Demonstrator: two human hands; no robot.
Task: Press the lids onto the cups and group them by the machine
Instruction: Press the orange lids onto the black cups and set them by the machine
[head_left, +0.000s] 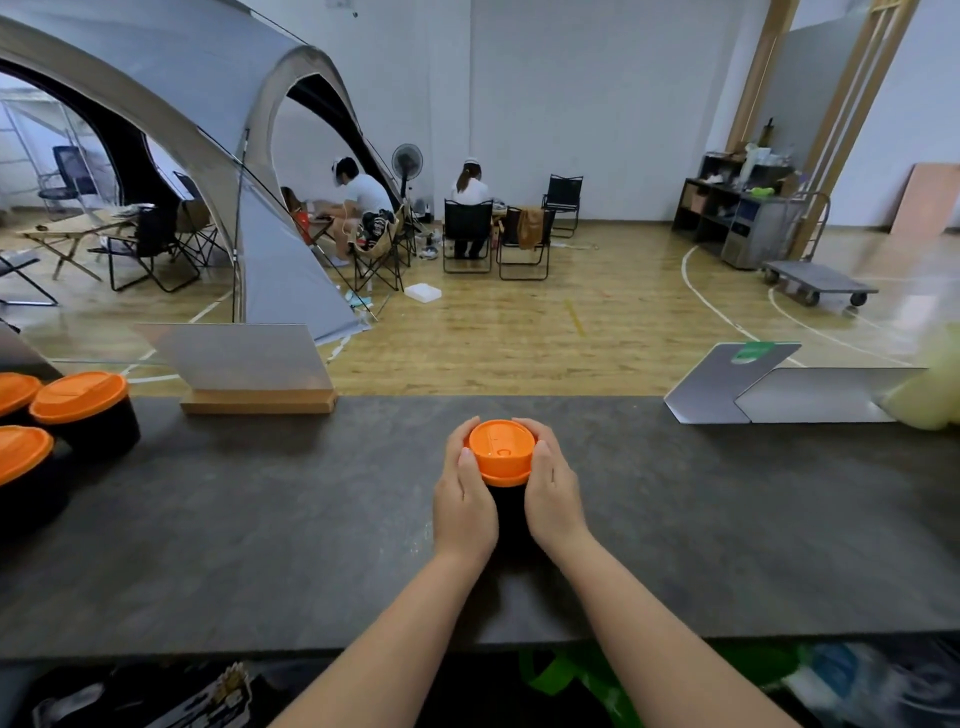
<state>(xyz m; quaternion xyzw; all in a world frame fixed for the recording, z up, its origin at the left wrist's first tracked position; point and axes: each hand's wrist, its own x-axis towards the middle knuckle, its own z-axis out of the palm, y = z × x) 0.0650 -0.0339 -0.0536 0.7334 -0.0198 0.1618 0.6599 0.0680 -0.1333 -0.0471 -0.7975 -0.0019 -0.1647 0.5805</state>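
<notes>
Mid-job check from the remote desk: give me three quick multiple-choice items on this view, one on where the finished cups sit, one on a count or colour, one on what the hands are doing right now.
1. Where do the other lidded cups stand on the dark grey counter?
A. far left edge
B. far right edge
C. behind the hands, at the middle

2. How many orange plastic lids show in all?
A. two
B. four
C. six

3. What are the two hands doing?
A. resting flat on the counter
B. gripping the black cup with the orange lid from both sides
C. lifting a bare lid in the air

Answers:
1 A: the three lidded black cups cluster at the left edge.
2 B: three lids at the left plus the orange lid between the hands.
3 B: the left hand and right hand curl round the centre cup, which stands on the counter.
</notes>
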